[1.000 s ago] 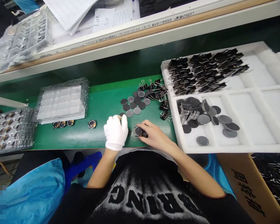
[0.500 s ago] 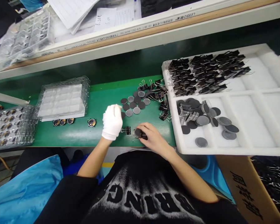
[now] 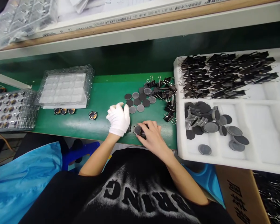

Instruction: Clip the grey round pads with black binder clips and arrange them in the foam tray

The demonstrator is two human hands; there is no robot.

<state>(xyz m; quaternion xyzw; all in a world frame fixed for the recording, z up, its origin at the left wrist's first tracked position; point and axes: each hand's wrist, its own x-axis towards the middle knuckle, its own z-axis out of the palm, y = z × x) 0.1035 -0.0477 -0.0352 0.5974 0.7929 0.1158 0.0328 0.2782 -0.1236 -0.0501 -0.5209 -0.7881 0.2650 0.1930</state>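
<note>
Disc [image 3: 137,130], pinched w/ black clip [image 3: 143,133] in bare R hand [image 3: 151,137]; sits just right of gloved L hand [image 3: 119,119], half-curled by 2nd clip [image 3: 130,128], can't tell if gripping.

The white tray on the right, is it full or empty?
The tray is partly full: black clips and round discs lie in it, beside bare white floor.

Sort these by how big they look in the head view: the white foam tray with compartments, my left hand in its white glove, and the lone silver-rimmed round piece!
1. White foam tray
2. Left hand
3. Round piece
</note>
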